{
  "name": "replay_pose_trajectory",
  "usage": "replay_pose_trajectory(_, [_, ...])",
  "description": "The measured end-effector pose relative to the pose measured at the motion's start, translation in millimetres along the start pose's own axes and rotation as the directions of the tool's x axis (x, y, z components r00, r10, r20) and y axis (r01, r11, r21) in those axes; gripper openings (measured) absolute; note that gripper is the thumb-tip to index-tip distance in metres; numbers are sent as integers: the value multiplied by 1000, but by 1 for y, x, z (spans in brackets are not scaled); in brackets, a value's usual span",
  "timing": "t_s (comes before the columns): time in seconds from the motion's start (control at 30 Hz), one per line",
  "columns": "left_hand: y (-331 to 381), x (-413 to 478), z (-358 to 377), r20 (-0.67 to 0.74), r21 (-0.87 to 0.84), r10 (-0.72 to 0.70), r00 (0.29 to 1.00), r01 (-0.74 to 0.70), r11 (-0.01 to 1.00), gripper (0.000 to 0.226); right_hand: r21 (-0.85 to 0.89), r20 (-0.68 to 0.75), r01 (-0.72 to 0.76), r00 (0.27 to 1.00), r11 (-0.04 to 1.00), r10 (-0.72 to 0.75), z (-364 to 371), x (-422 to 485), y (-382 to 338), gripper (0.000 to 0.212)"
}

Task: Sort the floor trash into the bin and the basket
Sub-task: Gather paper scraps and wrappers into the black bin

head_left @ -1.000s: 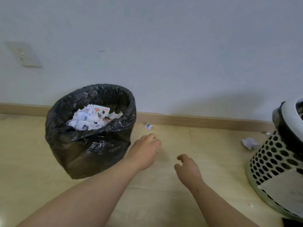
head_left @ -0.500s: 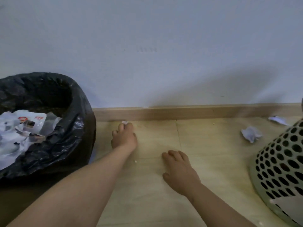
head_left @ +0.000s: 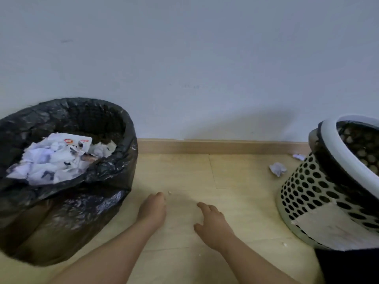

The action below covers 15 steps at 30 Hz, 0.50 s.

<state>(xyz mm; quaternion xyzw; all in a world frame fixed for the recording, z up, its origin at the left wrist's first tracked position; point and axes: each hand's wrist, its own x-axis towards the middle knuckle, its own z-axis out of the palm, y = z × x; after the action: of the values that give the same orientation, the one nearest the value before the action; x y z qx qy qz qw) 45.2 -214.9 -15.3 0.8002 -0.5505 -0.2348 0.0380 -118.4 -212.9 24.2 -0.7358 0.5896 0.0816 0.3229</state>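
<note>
The wooden floor (head_left: 235, 181) runs to the skirting board behind the bin. The bin (head_left: 114, 193), lined with a black bag, is already heaped with crumpled white paper (head_left: 53, 160). The perforated basket (head_left: 307, 193) stands well to the right of the bin and is tilted toward the camera; what it contains cannot be made out.

Just right of the bin's base, the left hand (head_left: 152, 208) is lowered to the floor with its fingers bent down and hidden. Whether anything is pinched in it cannot be told. Further right of the bin, the right hand (head_left: 213, 222) is laid on the floor with fingers spread and relaxed, and nothing is held in it.

Trash is still left on the floor. A crumpled paper ball (head_left: 277, 169) lies far right of the bin, just beside the basket, and a smaller scrap (head_left: 298, 156) sits beyond it by the skirting. A tiny crumb (head_left: 169, 193) lies right of the bin, just past the left fingertips.

The crumb is judged to be the step in hand. It would best be taken with a fingertip pinch pressed flat to the boards, since so small a piece is easily flicked away. It should then be carried over the bin's rim before release. The paper ball is better left to the right hand.
</note>
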Motion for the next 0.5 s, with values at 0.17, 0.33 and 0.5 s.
replay_pose_trajectory(0.17, [10,-42,-43,-175,-165,146,974,-176,970,24,30,-172,-2,985,1000,7,-14,-56,-21,55])
replay_pose_trajectory(0.33, [34,-85,-88,-268,-229,253,930,-316,921,23,26,-282,8,959,1000,0,-42,-105,-37,53])
replay_pose_trajectory(0.5, [85,-134,-128,-296,-400,316,901,-418,816,17,51,-334,-4,942,999,20,-90,-152,-41,50])
